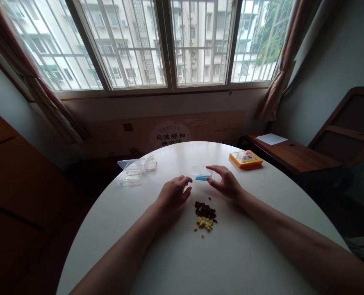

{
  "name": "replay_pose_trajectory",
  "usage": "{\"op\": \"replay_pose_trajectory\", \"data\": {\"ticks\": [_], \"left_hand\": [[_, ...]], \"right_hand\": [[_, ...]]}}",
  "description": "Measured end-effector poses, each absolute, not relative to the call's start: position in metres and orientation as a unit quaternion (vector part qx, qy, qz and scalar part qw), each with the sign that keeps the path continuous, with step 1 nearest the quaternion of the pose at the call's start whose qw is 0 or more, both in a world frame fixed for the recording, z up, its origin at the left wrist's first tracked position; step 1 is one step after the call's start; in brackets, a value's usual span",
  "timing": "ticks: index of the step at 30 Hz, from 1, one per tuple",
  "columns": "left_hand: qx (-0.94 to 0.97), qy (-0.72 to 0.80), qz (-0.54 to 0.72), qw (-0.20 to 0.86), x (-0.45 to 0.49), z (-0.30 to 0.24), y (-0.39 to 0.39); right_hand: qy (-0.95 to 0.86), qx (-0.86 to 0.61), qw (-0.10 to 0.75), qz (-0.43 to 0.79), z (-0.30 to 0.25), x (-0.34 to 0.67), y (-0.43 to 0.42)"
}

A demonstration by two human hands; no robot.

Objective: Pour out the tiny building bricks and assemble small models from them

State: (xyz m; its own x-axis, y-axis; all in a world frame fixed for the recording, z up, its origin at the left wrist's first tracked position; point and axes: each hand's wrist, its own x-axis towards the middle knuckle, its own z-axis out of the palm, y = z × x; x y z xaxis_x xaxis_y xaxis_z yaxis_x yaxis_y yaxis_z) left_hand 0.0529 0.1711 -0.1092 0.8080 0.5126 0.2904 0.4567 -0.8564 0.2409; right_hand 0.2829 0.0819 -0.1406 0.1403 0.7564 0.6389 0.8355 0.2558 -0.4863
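A small clear plastic box with blue strips in it (202, 178) lies on the round white table (176, 262). My right hand (226, 183) is at the box's right end, thumb at the near edge and forefinger at the far edge, gripping it. To the left of the box, my left hand (174, 193) rests with thumb and fingers apart and nothing in them. Its fingertips point at the box, a small gap away. Between my forearms lies a pile of dark brown bits (204, 209). Yellow pieces (204, 223) are heaped against its near side, with a few strays around.
Clear plastic containers with raised lids (133, 174) stand at the table's left. An orange-yellow flat box (246, 159) lies at the back right. Beyond the table are a wooden bench (299, 157) with a paper sheet (271, 139) on it, and a barred window.
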Motion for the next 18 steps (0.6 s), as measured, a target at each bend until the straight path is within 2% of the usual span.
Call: {"op": "replay_pose_trajectory", "data": {"ticks": [11,18], "left_hand": [[0.953,0.236,0.164,0.098,0.054,-0.121,0.177],[0.943,0.26,0.177,0.111,0.054,-0.128,0.188]], "right_hand": [[-0.693,-0.596,0.405,-0.019,-0.143,0.28,0.078],[-0.742,-0.536,0.402,0.037,-0.137,0.27,0.071]]}}
